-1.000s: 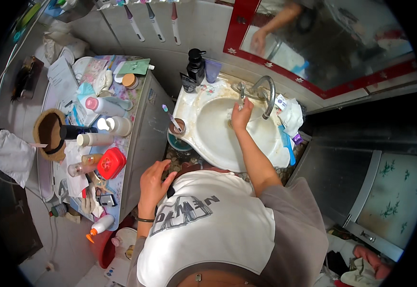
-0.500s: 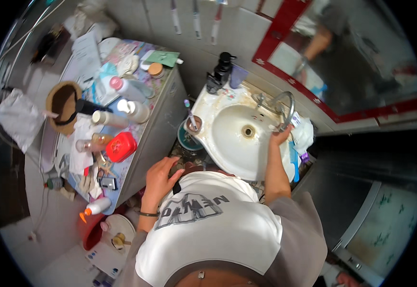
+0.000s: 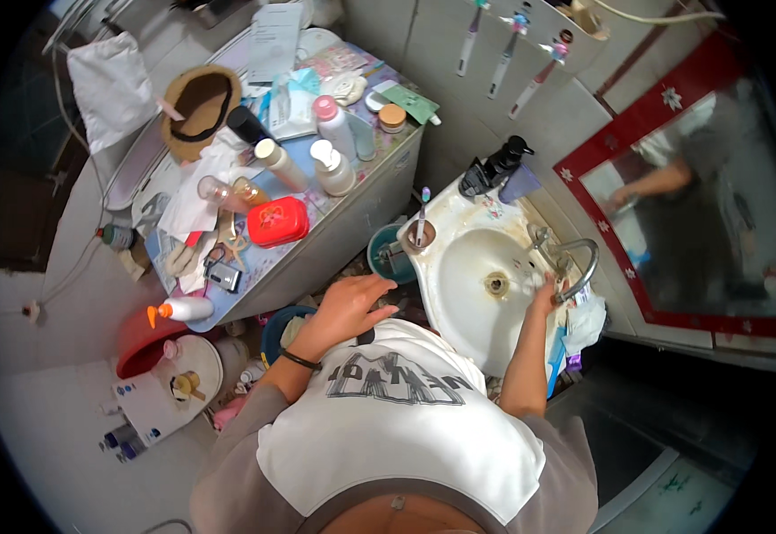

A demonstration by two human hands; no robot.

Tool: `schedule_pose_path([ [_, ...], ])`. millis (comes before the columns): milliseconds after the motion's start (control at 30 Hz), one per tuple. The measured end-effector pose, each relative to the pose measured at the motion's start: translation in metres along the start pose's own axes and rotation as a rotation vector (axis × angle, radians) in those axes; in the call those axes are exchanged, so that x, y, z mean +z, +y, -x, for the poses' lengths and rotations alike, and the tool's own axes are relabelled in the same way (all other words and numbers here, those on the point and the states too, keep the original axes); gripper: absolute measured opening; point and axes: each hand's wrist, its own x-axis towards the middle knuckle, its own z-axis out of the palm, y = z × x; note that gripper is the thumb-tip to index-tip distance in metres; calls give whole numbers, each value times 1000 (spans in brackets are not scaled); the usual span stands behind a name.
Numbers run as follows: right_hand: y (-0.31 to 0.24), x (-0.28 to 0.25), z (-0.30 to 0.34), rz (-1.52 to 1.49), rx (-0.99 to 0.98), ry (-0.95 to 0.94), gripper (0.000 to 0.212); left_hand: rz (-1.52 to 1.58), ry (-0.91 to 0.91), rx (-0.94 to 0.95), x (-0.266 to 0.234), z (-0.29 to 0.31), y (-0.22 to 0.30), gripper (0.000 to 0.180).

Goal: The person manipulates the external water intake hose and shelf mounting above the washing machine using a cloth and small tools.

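My right hand [image 3: 541,295] is over the right side of the white washbasin [image 3: 466,298], right beside the end of the curved metal tap [image 3: 591,267]. Its fingers look stretched toward the spout, with nothing visible in them; whether they touch the metal I cannot tell. My left hand [image 3: 352,307] hovers in front of my shirt, left of the basin, fingers extended and holding nothing. A dark band circles that wrist. On the basin's left corner a toothbrush [image 3: 422,209] stands in a brownish cup [image 3: 417,237]. A black pump bottle [image 3: 505,160] and a purple tube [image 3: 520,185] stand behind.
To the left, a cabinet top holds a red soap box [image 3: 278,222], a white pump bottle [image 3: 332,169] and a brown hat [image 3: 199,111]. A red-framed mirror [image 3: 615,254] hangs at the right. Several toothbrushes hang above. A blue comb [image 3: 555,360] lies beside the basin.
The whole view has shifted, so the cabinet and basin sit further right. My left hand has moved toward the basin, fingers still spread. The right hand stays by the tap's end.
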Motion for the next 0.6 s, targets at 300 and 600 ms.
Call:
schedule_pose_path([
  [300,-3,-4,48,-358,741,-617,37,-9,14,-64,2,16,-8,36],
  [600,-56,15,66,-492,938,-684,31,-29,84,-148,1,39,-14,35],
])
